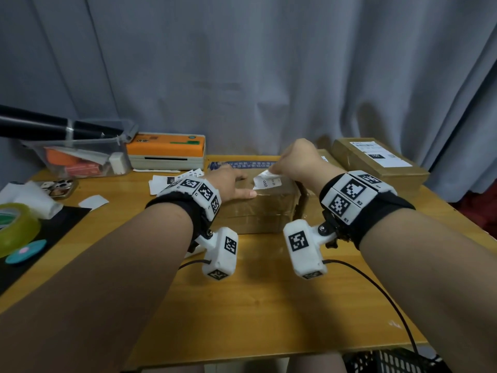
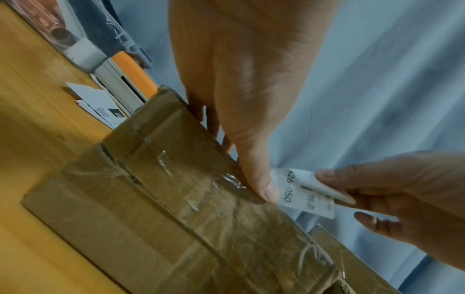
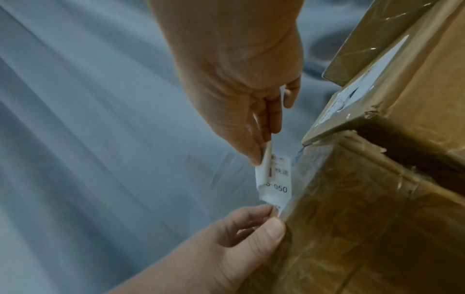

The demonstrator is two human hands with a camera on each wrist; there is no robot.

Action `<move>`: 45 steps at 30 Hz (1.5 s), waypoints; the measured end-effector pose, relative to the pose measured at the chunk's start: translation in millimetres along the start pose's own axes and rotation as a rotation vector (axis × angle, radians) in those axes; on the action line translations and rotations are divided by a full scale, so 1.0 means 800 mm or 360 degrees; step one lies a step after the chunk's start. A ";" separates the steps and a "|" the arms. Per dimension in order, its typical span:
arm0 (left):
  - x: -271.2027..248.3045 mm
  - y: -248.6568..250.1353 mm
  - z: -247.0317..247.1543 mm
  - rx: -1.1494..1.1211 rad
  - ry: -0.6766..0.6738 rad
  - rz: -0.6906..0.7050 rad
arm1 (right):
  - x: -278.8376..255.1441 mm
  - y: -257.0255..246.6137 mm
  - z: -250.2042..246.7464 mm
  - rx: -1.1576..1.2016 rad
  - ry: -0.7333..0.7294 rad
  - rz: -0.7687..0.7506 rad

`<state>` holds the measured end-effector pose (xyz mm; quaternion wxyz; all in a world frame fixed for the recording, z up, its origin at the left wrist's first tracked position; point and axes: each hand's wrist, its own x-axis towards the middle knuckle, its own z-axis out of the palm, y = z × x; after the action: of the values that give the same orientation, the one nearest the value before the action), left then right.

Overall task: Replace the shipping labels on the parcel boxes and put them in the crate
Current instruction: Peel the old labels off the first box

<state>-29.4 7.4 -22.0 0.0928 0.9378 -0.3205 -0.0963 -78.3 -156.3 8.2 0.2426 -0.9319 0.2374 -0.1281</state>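
Observation:
A taped brown parcel box (image 1: pixel 258 211) sits mid-table. My left hand (image 1: pixel 236 185) lies flat on its top, thumb (image 2: pixel 264 189) pressing the near top edge. My right hand (image 1: pixel 273 170) pinches a white shipping label (image 1: pixel 265 182) printed "050", lifted and curled off the box top. In the left wrist view the label (image 2: pixel 302 191) hangs between the right hand's thumb and fingers (image 2: pixel 334 177). The right wrist view shows the label (image 3: pixel 275 179) pinched at its upper end, its lower end by the box (image 3: pixel 377 218) edge and my left thumb (image 3: pixel 274 226).
Two more brown boxes (image 1: pixel 376 162) stand at the back right, one labelled. An orange label printer (image 1: pixel 166 152), loose labels (image 1: pixel 172 180) and a clear bin (image 1: pixel 80 157) sit back left. A tape roll (image 1: pixel 16 227) lies far left. A black crate (image 1: pixel 390 362) shows below the table's front edge.

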 end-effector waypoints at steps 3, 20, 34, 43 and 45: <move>-0.002 -0.001 0.003 -0.0032 0.0055 0.0028 | -0.012 -0.004 -0.028 0.0565 0.0186 -0.0069; -0.069 -0.022 -0.014 -0.1061 0.0307 0.0326 | -0.088 -0.019 0.024 0.0557 -0.0274 -0.0432; -0.114 -0.091 0.050 -0.0498 0.0139 -0.0046 | -0.142 -0.039 0.109 0.0061 -0.0738 -0.0458; -0.092 -0.107 0.076 0.0039 0.0000 -0.0268 | -0.121 -0.040 0.067 0.0224 -0.0056 -0.0603; -0.089 -0.105 0.068 0.0249 -0.0043 -0.0238 | -0.110 -0.037 0.064 -0.0078 0.0148 -0.0649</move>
<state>-48.6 110.4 -85.7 0.0074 0.9620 -0.2575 -0.0903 -124.4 -69.2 -30.8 0.1777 -0.9593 0.0579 -0.2116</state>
